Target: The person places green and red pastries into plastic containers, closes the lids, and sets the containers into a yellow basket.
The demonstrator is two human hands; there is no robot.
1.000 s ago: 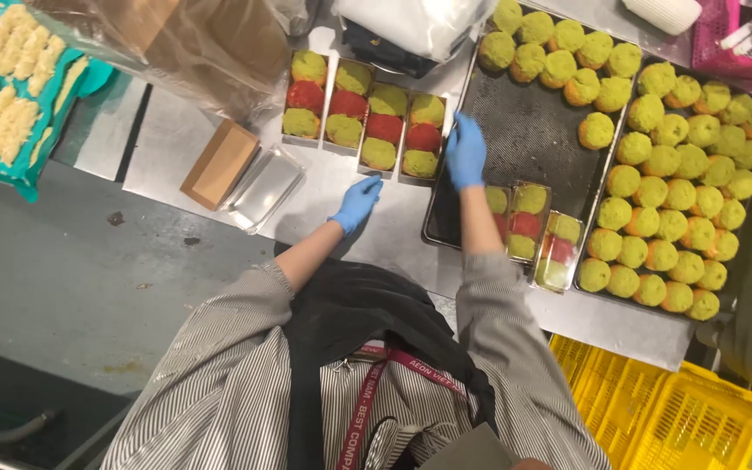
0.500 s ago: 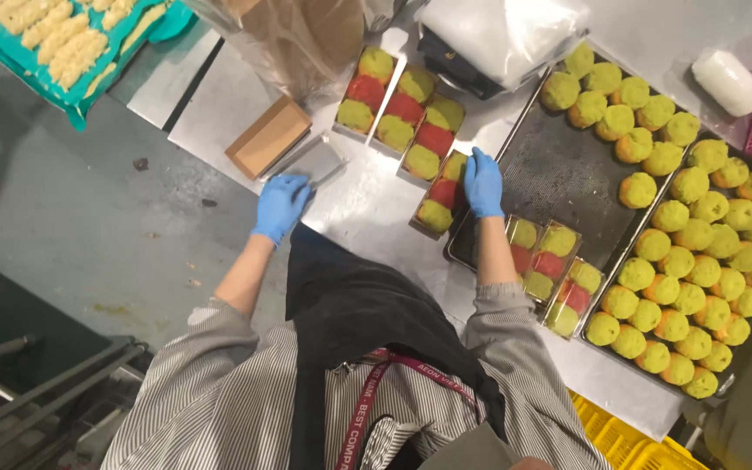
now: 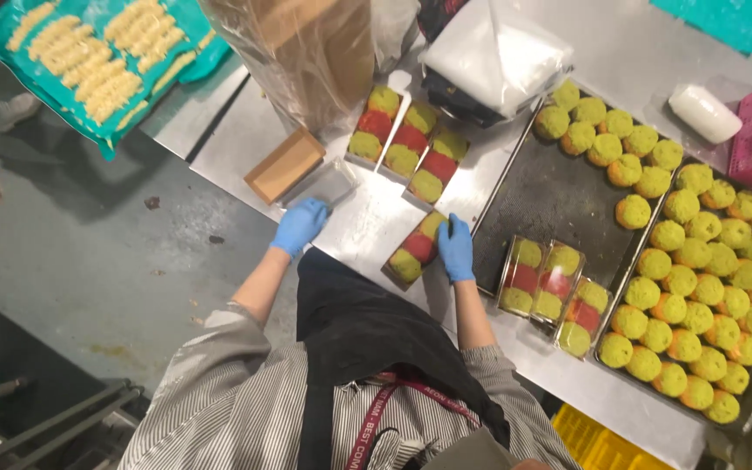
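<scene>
Both my hands wear blue gloves. My right hand (image 3: 456, 248) rests on the right side of a narrow tray of green, red and green sweets (image 3: 417, 250) lying on the steel table (image 3: 367, 228). My left hand (image 3: 298, 225) reaches to a clear plastic lid (image 3: 327, 184) near the table's left edge and touches its near end. A brown cardboard tray (image 3: 285, 164) lies just beyond the lid. Three filled trays (image 3: 406, 142) sit side by side farther back.
A dark baking tray (image 3: 559, 204) on the right holds many round green sweets (image 3: 698, 261). Three lidded packs (image 3: 554, 292) lie at its near end. A teal tray of yellow pieces (image 3: 97, 61) is at far left. A yellow crate (image 3: 589, 439) stands below the table edge.
My right hand has drawn one filled tray toward me, away from the others. My left hand has moved left to the clear lid. The view has shifted.
</scene>
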